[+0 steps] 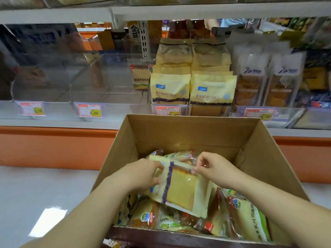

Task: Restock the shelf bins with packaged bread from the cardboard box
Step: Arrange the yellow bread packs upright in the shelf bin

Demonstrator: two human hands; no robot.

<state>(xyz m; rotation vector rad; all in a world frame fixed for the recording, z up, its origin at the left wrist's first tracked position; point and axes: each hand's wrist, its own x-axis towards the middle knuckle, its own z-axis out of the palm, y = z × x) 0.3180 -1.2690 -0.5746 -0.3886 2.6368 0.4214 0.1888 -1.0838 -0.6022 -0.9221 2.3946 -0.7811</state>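
1. The cardboard box [188, 133] stands open just before the front edge of the shelf [53, 123].
2. 1 yellow bread package [184, 190] is held tilted over the middle of the box, a pale loaf showing through its window.
3. The left hand [141, 176] grips the package's left end, fingers curled round it.
4. The right hand [213, 169] pinches the package's upper right edge between thumb and fingers.
5. More wrapped loaves [247, 217] lie beneath, against the box's near and right walls.
6. See-through bins [100, 81] line the shelf's front edge; 2 rows of yellow packs [170, 90] stand upright right of the middle, above price tags [89, 110].
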